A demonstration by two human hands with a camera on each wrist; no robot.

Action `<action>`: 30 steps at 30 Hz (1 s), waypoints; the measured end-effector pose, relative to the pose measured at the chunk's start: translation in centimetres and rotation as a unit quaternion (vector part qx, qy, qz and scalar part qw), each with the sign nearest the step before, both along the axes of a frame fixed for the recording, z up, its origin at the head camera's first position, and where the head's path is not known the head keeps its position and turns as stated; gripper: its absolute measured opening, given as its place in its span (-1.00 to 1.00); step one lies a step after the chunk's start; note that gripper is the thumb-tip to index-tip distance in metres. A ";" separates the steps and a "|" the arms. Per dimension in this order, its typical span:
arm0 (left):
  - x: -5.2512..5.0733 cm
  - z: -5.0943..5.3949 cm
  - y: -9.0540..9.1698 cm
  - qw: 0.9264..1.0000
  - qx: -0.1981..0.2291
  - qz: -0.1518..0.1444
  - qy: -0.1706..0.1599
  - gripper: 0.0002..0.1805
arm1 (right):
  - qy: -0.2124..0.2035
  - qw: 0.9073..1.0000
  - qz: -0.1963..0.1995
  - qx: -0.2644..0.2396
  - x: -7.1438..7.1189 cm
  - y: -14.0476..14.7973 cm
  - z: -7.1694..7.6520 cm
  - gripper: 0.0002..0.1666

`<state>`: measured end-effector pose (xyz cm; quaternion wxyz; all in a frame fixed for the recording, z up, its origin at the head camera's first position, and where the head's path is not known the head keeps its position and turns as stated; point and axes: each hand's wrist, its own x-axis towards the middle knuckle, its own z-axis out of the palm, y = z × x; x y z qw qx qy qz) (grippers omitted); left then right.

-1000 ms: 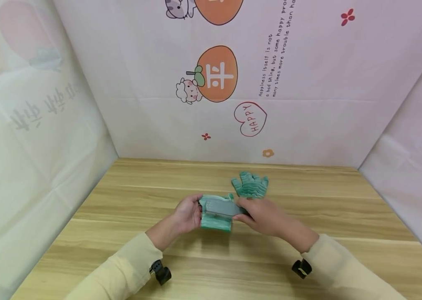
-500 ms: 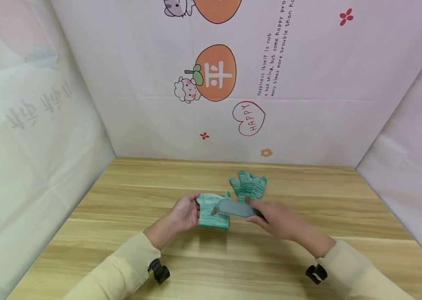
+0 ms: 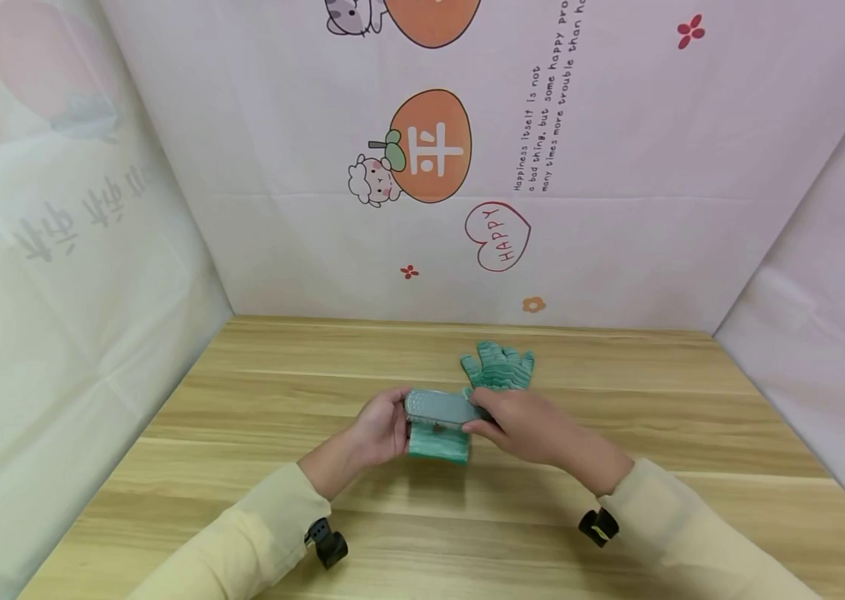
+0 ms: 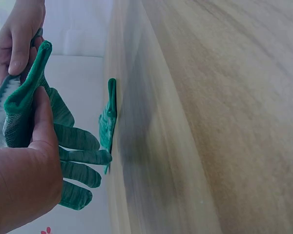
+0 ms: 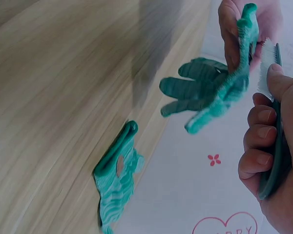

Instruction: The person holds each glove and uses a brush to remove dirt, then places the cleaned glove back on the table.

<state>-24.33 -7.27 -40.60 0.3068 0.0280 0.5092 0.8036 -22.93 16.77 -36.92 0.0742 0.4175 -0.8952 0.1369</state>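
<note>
My left hand point(image 3: 380, 429) holds a green knitted glove point(image 3: 439, 447) above the table, gripping it between thumb and fingers in the left wrist view. The glove's fingers point(image 4: 79, 155) hang loose below that hand. In my right hand point(image 3: 520, 423) is a grey-green scrubbing brush point(image 3: 437, 407) with pale bristles, held by its handle point(image 5: 278, 161). The brush lies across the upper part of the glove in the head view, covering much of it. A small brownish mark shows on the glove just below the bristles.
A second green glove point(image 3: 499, 367) lies on the wooden table point(image 3: 302, 358) behind my right hand, with a brown spot on its cuff in the right wrist view. White printed cloth point(image 3: 302, 250) hangs behind the table and along both sides.
The brush swung right, partly off the glove, then came back left across it. My right hand moved with it. My left hand kept hold of the glove, shifting slightly.
</note>
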 end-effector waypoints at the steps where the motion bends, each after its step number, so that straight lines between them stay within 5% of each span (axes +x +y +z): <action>1: 0.0 0.1 0.0 1.000 0.002 0.002 -0.003 -0.57 | 0.003 1.000 0.004 0.000 0.0 -0.1 0.0 -0.73; 15: -0.3 0.5 -1.0 1.000 0.002 0.017 -0.017 -0.63 | -0.034 0.999 -0.014 -0.001 0.2 2.0 -1.2 -0.74; 30: -0.6 0.3 -1.0 1.000 0.001 -0.003 -0.007 -0.58 | -0.010 1.000 -0.025 -0.008 0.4 3.0 -0.4 -0.73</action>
